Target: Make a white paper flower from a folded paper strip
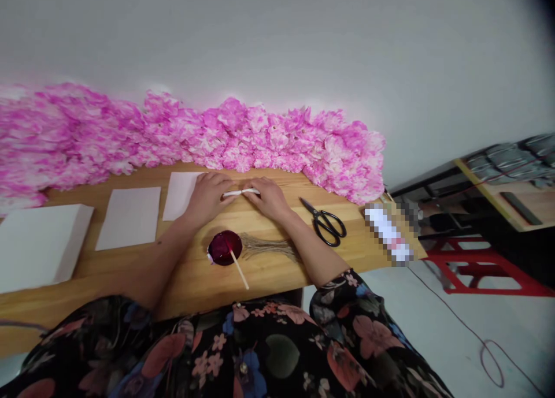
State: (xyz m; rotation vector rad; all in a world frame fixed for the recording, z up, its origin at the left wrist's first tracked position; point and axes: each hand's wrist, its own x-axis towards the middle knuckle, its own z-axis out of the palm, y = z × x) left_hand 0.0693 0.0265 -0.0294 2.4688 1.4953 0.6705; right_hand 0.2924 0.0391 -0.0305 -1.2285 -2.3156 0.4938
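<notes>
My left hand (208, 194) and my right hand (269, 197) meet at the middle of the wooden table (347, 253), both pinching a thin rolled white paper piece (240, 192) that lies between them. The left hand rests partly over a white paper sheet (180, 194). Nearer to me lies a dark red round lollipop (224, 248) on a pale stick, beside a bundle of thin twine strands (266, 246). Black scissors (325, 222) lie just right of my right forearm.
A long bank of pink artificial flowers (217, 135) lines the table's far edge against the wall. More white sheets (129, 217) and a white stack (39, 242) lie to the left. A red stool (481, 268) and a cluttered bench stand at the right; a cable crosses the floor.
</notes>
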